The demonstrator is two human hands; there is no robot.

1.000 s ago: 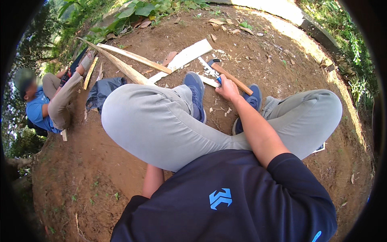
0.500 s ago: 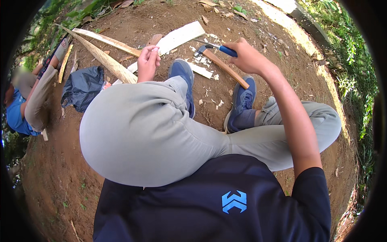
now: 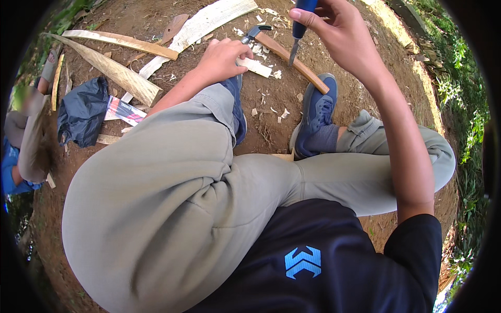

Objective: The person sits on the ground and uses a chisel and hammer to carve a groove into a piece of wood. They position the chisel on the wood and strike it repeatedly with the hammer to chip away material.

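Note:
My right hand (image 3: pixel 344 39) is raised at the top, its fingers closed round the blue handle of a chisel (image 3: pixel 304 20) whose metal blade points down. Beyond my left shoe, my left hand (image 3: pixel 223 58) has its fingers bent over a short pale wood strip (image 3: pixel 257 68), gripping its near-left end on the ground. A claw hammer (image 3: pixel 290 56) with a wooden handle lies between, its head close to my left hand and its handle end resting on my right shoe (image 3: pixel 316 112). Pale wood shavings (image 3: pixel 263 51) are scattered around the strip.
A wide pale board (image 3: pixel 214 21) lies beyond my left hand. To the left are a long tapered wood piece (image 3: pixel 112 70), a thinner slat (image 3: pixel 122 41), a black plastic bag (image 3: pixel 83 115) and a printed card package (image 3: pixel 124 111). Another person (image 3: pixel 28 135) sits at the far left.
My left hand has moved right and down from near the wide board onto the wood strip. My right hand has risen, and the chisel has swung from pointing left to pointing down.

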